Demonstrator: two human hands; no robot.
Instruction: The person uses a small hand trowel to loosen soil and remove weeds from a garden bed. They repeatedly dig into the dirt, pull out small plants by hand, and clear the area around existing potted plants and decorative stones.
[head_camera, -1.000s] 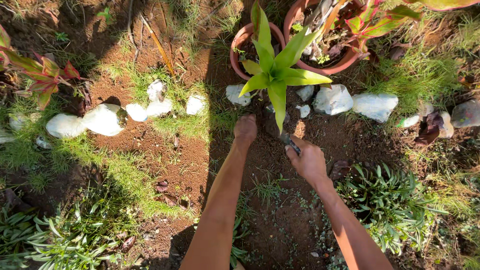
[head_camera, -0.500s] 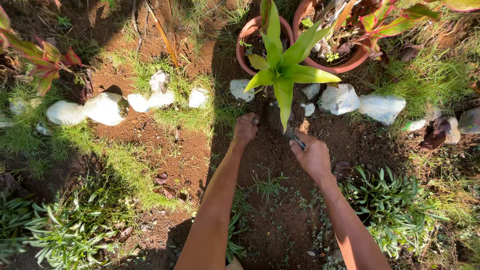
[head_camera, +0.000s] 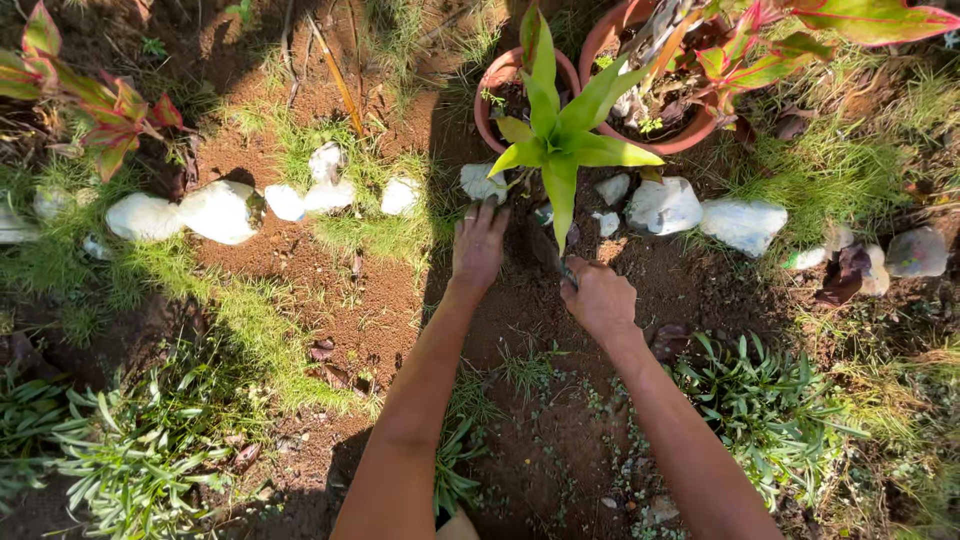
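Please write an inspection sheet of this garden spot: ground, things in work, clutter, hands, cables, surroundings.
Surface: bare reddish-brown soil with grass patches, partly in shade.
Job's things: a young plant with light green leaves stands in the soil; a dark tool, mostly hidden, is beside its base.
Clutter: dry leaves and a dry stick on the ground.
Hands: left hand flat on the soil, fingers spread, beside the plant base; right hand has its grip closed on the tool.
Cables: nothing seen.
Surroundings: a row of white stones; two terracotta pots behind the plant; a red-leaved plant at the left; low green plants in front.
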